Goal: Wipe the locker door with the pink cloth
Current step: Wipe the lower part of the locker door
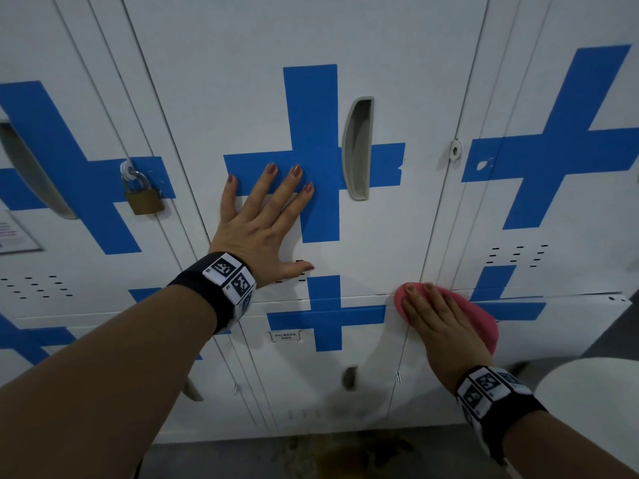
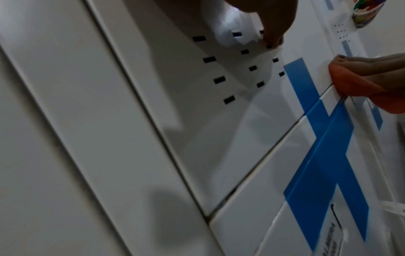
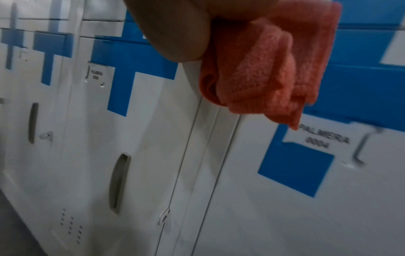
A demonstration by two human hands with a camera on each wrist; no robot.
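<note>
The white locker door (image 1: 380, 229) with a blue tape cross fills the middle of the head view. My left hand (image 1: 268, 209) lies flat on it, fingers spread over the cross, thumb by the vent slots. My right hand (image 1: 439, 326) presses the folded pink cloth (image 1: 484, 319) against the door's lower right corner, at the seam with the locker below. In the right wrist view the cloth (image 3: 269, 69) bunches under my palm. In the left wrist view the cloth (image 2: 359, 86) sits at the seam under straight fingers (image 2: 372, 64).
A grey recessed handle (image 1: 358, 146) sits right of the cross. A brass padlock (image 1: 143, 198) hangs on the left neighbour's hasp. An empty hasp (image 1: 455, 150) is on the right. A name label (image 1: 285, 336) marks the locker below. Grey floor (image 1: 242, 458) lies beneath.
</note>
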